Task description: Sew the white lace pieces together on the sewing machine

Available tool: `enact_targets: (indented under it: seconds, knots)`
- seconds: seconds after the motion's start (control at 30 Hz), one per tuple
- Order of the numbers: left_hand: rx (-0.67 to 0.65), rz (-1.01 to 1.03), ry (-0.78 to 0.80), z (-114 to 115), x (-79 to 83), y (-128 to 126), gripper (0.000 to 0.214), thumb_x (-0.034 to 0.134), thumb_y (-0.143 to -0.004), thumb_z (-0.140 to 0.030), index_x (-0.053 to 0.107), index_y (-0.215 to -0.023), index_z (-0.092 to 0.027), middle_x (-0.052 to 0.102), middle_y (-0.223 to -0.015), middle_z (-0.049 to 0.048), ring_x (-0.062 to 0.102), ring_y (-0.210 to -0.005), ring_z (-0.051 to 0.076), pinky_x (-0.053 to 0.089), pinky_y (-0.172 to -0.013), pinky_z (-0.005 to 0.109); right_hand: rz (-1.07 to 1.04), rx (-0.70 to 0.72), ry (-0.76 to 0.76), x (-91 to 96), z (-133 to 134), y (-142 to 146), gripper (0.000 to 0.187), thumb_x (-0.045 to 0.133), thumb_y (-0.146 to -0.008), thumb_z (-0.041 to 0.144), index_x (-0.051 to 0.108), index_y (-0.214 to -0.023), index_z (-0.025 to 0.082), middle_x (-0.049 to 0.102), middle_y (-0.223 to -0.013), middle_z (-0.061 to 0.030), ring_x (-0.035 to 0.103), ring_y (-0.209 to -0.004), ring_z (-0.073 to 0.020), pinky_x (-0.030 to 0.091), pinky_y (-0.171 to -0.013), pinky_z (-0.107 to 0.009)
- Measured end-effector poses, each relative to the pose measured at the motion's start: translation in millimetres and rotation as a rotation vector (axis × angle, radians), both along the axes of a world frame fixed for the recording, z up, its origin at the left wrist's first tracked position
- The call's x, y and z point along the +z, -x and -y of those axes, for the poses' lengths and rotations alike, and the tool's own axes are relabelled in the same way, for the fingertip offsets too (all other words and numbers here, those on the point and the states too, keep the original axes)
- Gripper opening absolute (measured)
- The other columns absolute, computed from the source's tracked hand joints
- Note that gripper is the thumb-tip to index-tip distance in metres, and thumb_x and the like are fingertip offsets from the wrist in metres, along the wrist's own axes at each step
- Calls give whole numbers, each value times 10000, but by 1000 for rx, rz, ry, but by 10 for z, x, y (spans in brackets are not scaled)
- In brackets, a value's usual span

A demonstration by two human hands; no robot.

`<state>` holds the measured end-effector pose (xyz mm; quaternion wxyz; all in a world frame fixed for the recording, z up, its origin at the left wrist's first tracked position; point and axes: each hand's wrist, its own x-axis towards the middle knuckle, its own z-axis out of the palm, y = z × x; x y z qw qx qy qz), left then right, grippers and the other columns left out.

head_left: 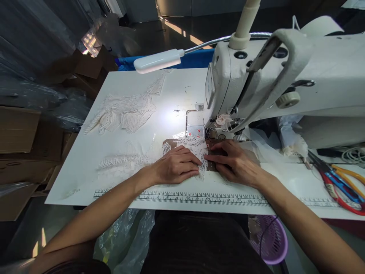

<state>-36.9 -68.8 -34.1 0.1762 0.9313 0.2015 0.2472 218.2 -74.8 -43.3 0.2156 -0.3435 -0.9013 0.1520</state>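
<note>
Both hands lie flat on a strip of lace just in front of the sewing machine, fingers spread and pressing rather than gripping: the left hand pins the lace to the bench, the right hand rests on a brown piece under it, likely to keep both layers aligned near the needle. The lamp is bent low to light that spot. More lace lies spread at the far left, scissors at the right. A purple basket below the bench shows no contents I can make out.
</note>
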Motion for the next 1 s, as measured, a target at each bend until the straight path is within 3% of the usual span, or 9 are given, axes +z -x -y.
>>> enact_targets:
  seconds: [0.27, 0.43, 0.5, 0.57, 0.67, 0.8, 1.0]
  knots:
    - [-35, 21, -54, 19, 5, 6, 105, 621, -916, -260, 698, -924, -188, 740, -1000, 42, 670, -856, 152, 535, -764, 335, -2, -1, 6, 18, 17, 10, 344, 485, -905, 188, 682, -1185, 226, 596, -1152, -123, 546, -1091, -271, 483, -951, -499]
    - [68, -87, -132, -172, 205, -30, 290, 619, -912, -346, 653, -1077, -110, 697, -1100, 129, 665, -975, 210, 572, -803, 385, -1, 3, -19, 22, 17, 29, 339, 498, -895, 173, 690, -1170, 221, 597, -1133, -127, 548, -1089, -273, 491, -949, -498]
    - [137, -161, -180, -258, 294, -71, 235, 588, -930, -279, 656, -1043, -84, 694, -1077, 142, 666, -951, 220, 576, -787, 393, -9, 5, -40, 9, 18, 30, 338, 503, -891, 170, 691, -1169, 217, 595, -1134, -127, 548, -1089, -270, 494, -952, -487]
    - [122, -211, -200, -294, 337, -121, 179, 567, -936, -222, 667, -997, -88, 702, -1023, 121, 667, -913, 204, 572, -788, 372, -17, 10, -60, -11, 19, 27, 341, 509, -890, 174, 686, -1178, 222, 594, -1133, -124, 548, -1087, -268, 496, -951, -486]
    - [85, -266, -219, -249, 285, -188, 176, 550, -944, -218, 662, -1026, -110, 686, -1078, 108, 647, -937, 191, 549, -835, 351, -26, 15, -82, -44, 19, 24, 349, 520, -882, 172, 679, -1185, 245, 592, -1131, -117, 546, -1092, -268, 497, -952, -499]
    - [180, -412, -319, -176, 134, -225, 278, 486, -972, -276, 619, -1115, -78, 623, -1206, 161, 601, -953, 239, 498, -806, 395, -12, -9, -104, -76, 12, 38, 377, 515, -870, 140, 662, -1201, 247, 575, -1171, -119, 537, -1121, -268, 493, -972, -501]
    - [219, -534, -395, -301, 98, -226, 399, 410, -992, -356, 574, -1197, -56, 566, -1286, 200, 548, -932, 255, 390, -782, 384, -4, -83, -87, -97, -4, 80, 399, 525, -882, 169, 618, -1254, 281, 566, -1196, -113, 547, -1103, -271, 522, -934, -516]
